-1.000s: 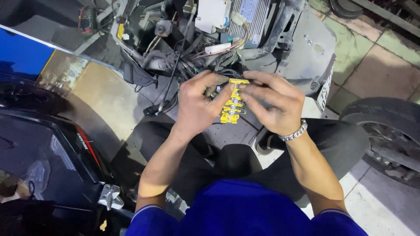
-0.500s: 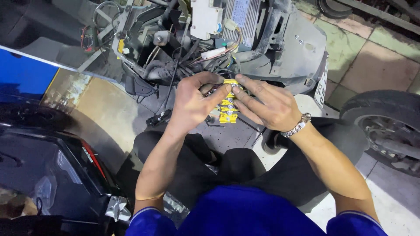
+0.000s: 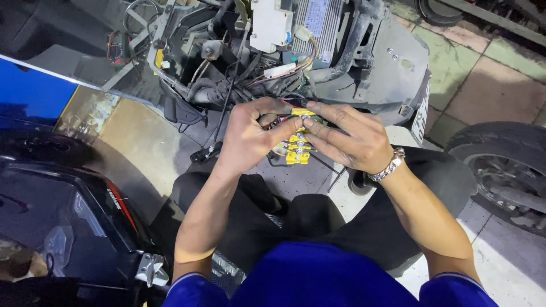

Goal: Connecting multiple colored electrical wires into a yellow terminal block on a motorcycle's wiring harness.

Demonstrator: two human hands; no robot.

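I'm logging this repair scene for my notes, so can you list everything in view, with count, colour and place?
terminal block: one, yellow with metal screws, held between both hands at centre
scooter body: one, grey, opened up, top centre
wires: many, mostly black, hanging from the scooter's inside
white box: one, top centre
finned metal box: one, silver, beside the white box
tyre: one, black, right edge
dark panel: one, glossy black, lower left
tiled floor: grey and greenish, upper right
bracelet: one, silver, right wrist
left hand: on the block
right hand: on the block
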